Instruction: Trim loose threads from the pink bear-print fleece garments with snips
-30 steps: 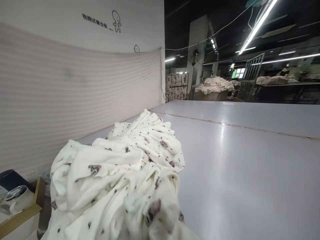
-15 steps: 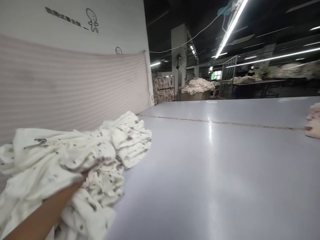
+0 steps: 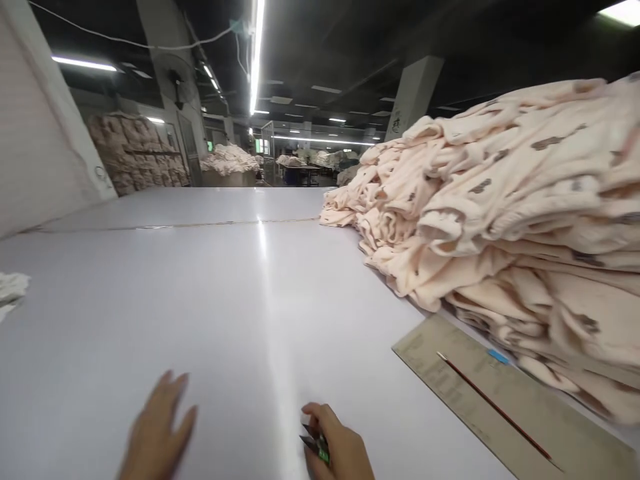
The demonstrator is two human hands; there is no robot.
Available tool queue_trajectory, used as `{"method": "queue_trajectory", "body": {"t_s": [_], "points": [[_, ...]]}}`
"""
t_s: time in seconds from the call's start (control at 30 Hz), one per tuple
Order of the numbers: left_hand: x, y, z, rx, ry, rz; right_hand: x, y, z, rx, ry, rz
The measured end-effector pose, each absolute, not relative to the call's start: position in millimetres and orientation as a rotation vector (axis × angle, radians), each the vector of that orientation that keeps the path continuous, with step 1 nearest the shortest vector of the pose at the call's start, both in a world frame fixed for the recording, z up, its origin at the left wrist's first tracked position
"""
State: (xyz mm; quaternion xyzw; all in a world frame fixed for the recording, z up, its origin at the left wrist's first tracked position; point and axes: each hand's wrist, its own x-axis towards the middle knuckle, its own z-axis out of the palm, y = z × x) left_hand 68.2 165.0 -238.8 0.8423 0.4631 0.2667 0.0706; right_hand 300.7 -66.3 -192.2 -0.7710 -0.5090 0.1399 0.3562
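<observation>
My left hand lies flat over the grey table near the front edge, fingers stretched out, holding nothing. My right hand is closed around a small dark tool with a green part, possibly thread snips. A tall pile of peach printed cloth fills the right side of the table, well beyond my right hand. A bit of the white printed cloth shows at the far left edge.
A flat brown cardboard strip with a thin red-brown stick on it lies in front of the peach pile. Far back stand more heaps of cloth, shelving, a pillar and other tables.
The view has swung right, away from the white cloth pile toward the peach pile. My arm has left the white cloth and both hands now sit at the table's front.
</observation>
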Motion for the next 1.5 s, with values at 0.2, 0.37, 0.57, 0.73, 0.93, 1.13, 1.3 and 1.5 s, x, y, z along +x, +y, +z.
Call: {"method": "queue_trajectory", "body": {"t_s": [0.2, 0.37, 0.57, 0.73, 0.93, 1.13, 1.3, 1.5], "points": [[240.3, -6.7, -224.8, 2.596, 0.608, 0.710, 416.0, -163.8, -182.6, -2.172, -0.870, 0.177], [336.1, -108.2, -196.2, 2.450, 0.255, 0.382, 551.4, -265.2, -180.1, -2.487, -0.439, -0.081], [417.5, -120.4, -193.0, 2.453, 0.382, 0.294, 578.5, -282.9, -171.9, -2.584, -0.672, -0.016], [433.7, -103.0, -203.8, 2.500, 0.403, 0.298, 555.7, -278.4, -166.1, -2.662, -0.701, 0.327], [437.4, -99.5, -206.1, 2.546, 0.392, 0.256, 557.1, -263.8, -161.5, -2.305, -0.655, 0.476], [439.8, -99.6, -220.5, 2.603, 0.336, 0.383, 556.6, -238.5, -174.8, -1.903, -0.637, 0.578], [440.6, -106.2, -227.8, 2.603, 0.416, 0.559, 546.0, -228.0, -195.2, -1.942, -0.592, 0.443], [441.3, -107.3, -229.8, 2.626, 0.424, 0.550, 541.7, -228.6, -202.5, -2.041, -0.725, 0.401]]}}
